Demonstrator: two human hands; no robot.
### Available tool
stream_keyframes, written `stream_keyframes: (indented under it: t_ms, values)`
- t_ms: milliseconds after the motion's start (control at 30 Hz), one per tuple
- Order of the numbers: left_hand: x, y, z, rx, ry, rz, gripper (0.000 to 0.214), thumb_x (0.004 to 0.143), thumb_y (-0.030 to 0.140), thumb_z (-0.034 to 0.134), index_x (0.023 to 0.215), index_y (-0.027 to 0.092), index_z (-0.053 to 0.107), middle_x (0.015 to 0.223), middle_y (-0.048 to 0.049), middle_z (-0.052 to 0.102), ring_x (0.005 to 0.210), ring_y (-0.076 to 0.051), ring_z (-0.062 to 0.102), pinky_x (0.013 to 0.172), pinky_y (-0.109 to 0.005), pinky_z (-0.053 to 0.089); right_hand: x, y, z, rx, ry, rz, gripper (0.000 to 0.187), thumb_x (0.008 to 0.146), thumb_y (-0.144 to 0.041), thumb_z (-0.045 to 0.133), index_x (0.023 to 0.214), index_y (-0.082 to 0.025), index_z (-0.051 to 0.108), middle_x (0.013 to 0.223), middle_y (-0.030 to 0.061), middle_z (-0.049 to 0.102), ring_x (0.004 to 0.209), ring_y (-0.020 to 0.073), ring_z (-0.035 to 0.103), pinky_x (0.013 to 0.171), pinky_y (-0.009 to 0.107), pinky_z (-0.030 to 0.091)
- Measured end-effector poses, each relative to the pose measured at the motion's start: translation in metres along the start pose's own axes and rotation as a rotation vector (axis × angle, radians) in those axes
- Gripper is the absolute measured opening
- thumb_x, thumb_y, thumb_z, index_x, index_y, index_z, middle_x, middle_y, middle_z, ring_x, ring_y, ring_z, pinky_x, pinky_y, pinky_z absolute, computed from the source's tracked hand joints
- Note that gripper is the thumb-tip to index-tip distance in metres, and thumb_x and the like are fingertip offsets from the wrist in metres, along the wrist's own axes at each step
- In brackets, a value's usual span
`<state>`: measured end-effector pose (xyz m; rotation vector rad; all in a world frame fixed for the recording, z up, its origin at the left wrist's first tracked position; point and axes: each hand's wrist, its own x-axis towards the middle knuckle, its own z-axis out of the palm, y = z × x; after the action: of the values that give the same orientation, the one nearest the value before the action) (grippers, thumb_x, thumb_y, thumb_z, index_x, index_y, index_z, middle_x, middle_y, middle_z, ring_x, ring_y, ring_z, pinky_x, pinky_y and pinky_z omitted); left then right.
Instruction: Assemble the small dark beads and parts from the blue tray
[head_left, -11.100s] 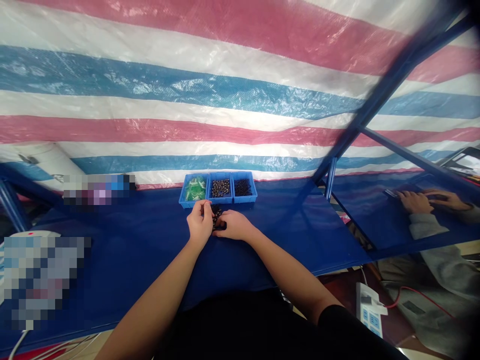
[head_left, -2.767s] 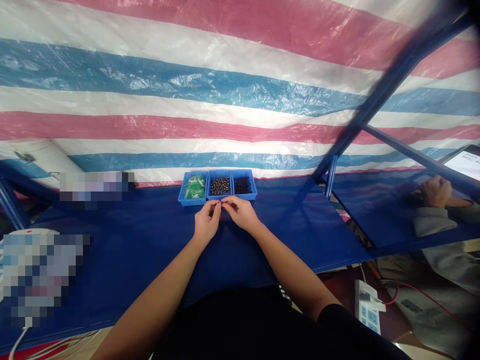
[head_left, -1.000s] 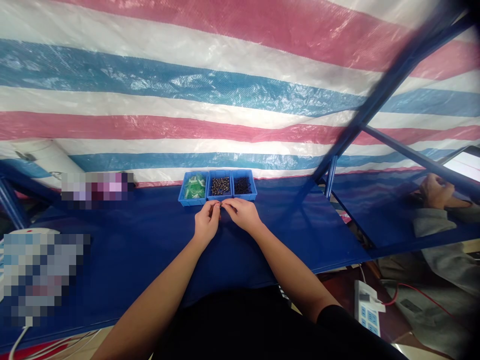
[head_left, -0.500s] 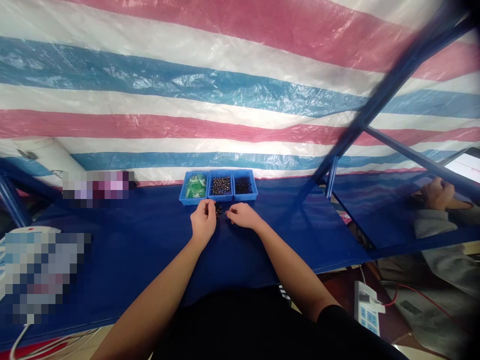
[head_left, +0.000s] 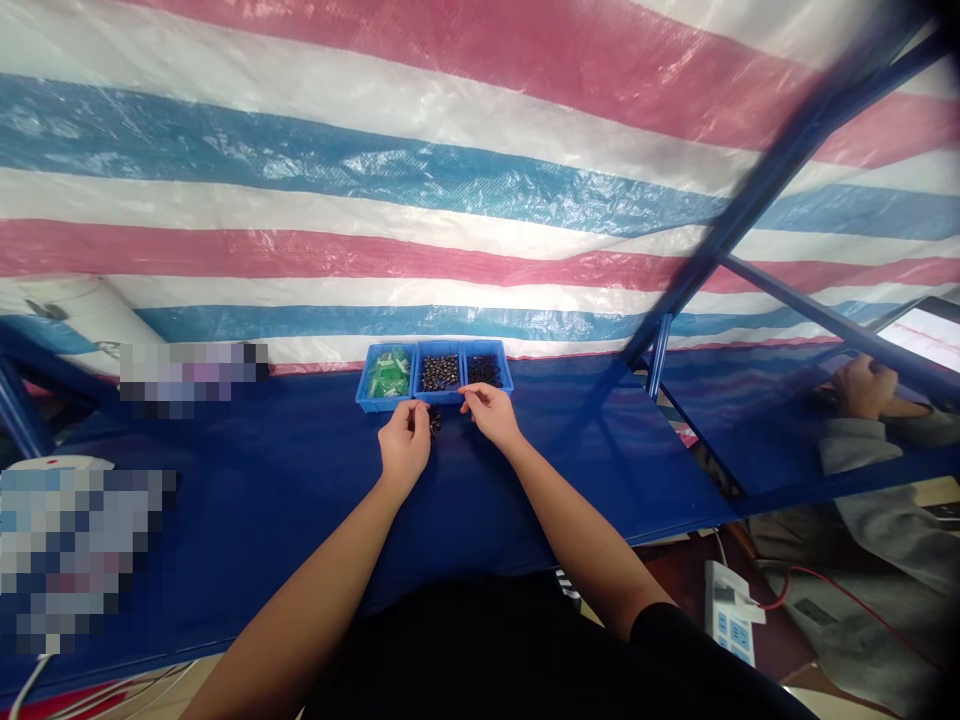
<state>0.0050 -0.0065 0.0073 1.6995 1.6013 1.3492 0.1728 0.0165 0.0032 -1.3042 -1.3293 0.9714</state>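
Observation:
Three blue bins stand side by side at the back of the blue table. The left bin [head_left: 385,405] holds green and clear pieces [head_left: 390,372], the middle one small dark metallic parts [head_left: 440,374], the right one small black parts [head_left: 484,371]. In front of the left bin, my left hand [head_left: 405,440] is closed, fingertips pinched; what lies in them is too small to make out. Beside its fingers is a little pile of dark parts [head_left: 436,422] on the table. My right hand [head_left: 489,410] is at the front edge of the right bin, thumb and fingers pinched, their contents hidden.
Blurred-out items [head_left: 191,375] lie at the back left and more at the front left. To the right, a blue metal frame [head_left: 660,350] rises. Beyond it a co-worker's hands [head_left: 866,388] rest near a screen. A power strip [head_left: 731,620] is below the table edge.
My right hand has moved up and forward from beside the small pile to the front of the right bin. My left hand has barely moved.

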Motion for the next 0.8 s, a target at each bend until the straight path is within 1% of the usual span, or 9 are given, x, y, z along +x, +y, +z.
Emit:
stream_keyframes:
  t_ms: [100, 133, 200, 300, 333, 400, 467, 533, 800]
  values:
    - [0.000, -0.001, 0.000, 0.000, -0.002, -0.013, 0.029, 0.090, 0.041, 0.046, 0.092, 0.019, 0.064, 0.059, 0.0024, 0.059, 0.053, -0.012, 0.056, 0.058, -0.021, 0.044, 0.004, -0.006, -0.007, -0.243, 0.136, -0.023, 0.031, 0.091, -0.035, 0.043, 0.108, -0.020, 0.064, 0.080, 0.0020, 0.070, 0.065, 0.0130, 0.062, 0.065, 0.024, 0.051]
    - [0.000, -0.002, 0.000, -0.003, -0.004, -0.016, 0.029, 0.090, 0.041, 0.045, 0.092, 0.019, 0.064, 0.058, 0.0025, 0.059, 0.053, -0.012, 0.056, 0.058, -0.021, 0.043, 0.008, -0.011, -0.011, -0.365, 0.147, -0.031, 0.030, 0.092, -0.034, 0.043, 0.108, -0.022, 0.064, 0.085, 0.0022, 0.071, 0.072, 0.0141, 0.064, 0.072, 0.026, 0.052]
    - [0.000, -0.002, -0.001, -0.004, -0.007, -0.014, 0.029, 0.090, 0.041, 0.045, 0.092, 0.019, 0.064, 0.058, 0.0027, 0.058, 0.053, -0.012, 0.056, 0.058, -0.021, 0.043, 0.022, -0.025, -0.018, -0.643, 0.103, -0.047, 0.026, 0.092, -0.033, 0.046, 0.108, -0.026, 0.066, 0.095, 0.0024, 0.071, 0.087, 0.0173, 0.066, 0.083, 0.029, 0.050]
    - [0.000, -0.002, -0.002, 0.024, -0.007, 0.013, 0.028, 0.090, 0.040, 0.045, 0.092, 0.019, 0.064, 0.060, 0.0022, 0.059, 0.055, -0.012, 0.056, 0.059, -0.022, 0.043, 0.057, -0.041, -0.026, -1.027, 0.049, -0.017, 0.028, 0.092, -0.025, 0.046, 0.113, -0.026, 0.065, 0.110, 0.0074, 0.069, 0.104, 0.0227, 0.062, 0.087, 0.033, 0.049]
    - [0.000, -0.002, -0.002, 0.038, -0.012, 0.028, 0.028, 0.090, 0.040, 0.045, 0.092, 0.019, 0.064, 0.062, 0.0019, 0.060, 0.056, -0.013, 0.057, 0.059, -0.022, 0.043, 0.069, -0.043, -0.027, -1.131, 0.026, 0.012, 0.029, 0.092, -0.021, 0.045, 0.112, -0.023, 0.066, 0.112, 0.0101, 0.068, 0.106, 0.0238, 0.062, 0.086, 0.033, 0.050]
    - [-0.001, -0.001, -0.002, 0.067, -0.038, 0.063, 0.027, 0.090, 0.039, 0.045, 0.092, 0.020, 0.064, 0.066, 0.0010, 0.063, 0.059, -0.013, 0.058, 0.061, -0.022, 0.043, 0.092, -0.045, -0.027, -1.305, -0.086, 0.097, 0.029, 0.090, -0.013, 0.046, 0.109, -0.018, 0.067, 0.110, 0.0152, 0.068, 0.099, 0.0248, 0.066, 0.081, 0.033, 0.051]
    - [-0.001, 0.000, -0.002, 0.080, -0.090, 0.095, 0.025, 0.090, 0.038, 0.046, 0.091, 0.020, 0.064, 0.069, 0.0006, 0.065, 0.062, -0.013, 0.060, 0.064, -0.023, 0.044, 0.107, -0.043, -0.024, -1.336, -0.115, 0.105, 0.027, 0.088, -0.009, 0.048, 0.104, -0.014, 0.069, 0.106, 0.0187, 0.068, 0.097, 0.0268, 0.067, 0.079, 0.034, 0.052]
    - [-0.001, 0.001, -0.002, 0.089, -0.119, 0.111, 0.024, 0.090, 0.037, 0.046, 0.089, 0.021, 0.064, 0.071, 0.0006, 0.066, 0.063, -0.013, 0.061, 0.064, -0.022, 0.044, 0.114, -0.041, -0.020, -1.354, -0.131, 0.091, 0.026, 0.088, -0.009, 0.048, 0.104, -0.012, 0.069, 0.106, 0.0215, 0.068, 0.099, 0.0280, 0.067, 0.080, 0.035, 0.052]
    - [-0.003, 0.000, -0.001, 0.076, -0.147, 0.134, 0.024, 0.090, 0.036, 0.046, 0.091, 0.021, 0.065, 0.072, 0.0006, 0.066, 0.064, -0.013, 0.060, 0.064, -0.022, 0.044, 0.115, -0.036, -0.014, -1.400, -0.188, 0.019, 0.026, 0.089, -0.019, 0.054, 0.108, -0.008, 0.067, 0.103, 0.0254, 0.068, 0.103, 0.0292, 0.066, 0.083, 0.036, 0.051]
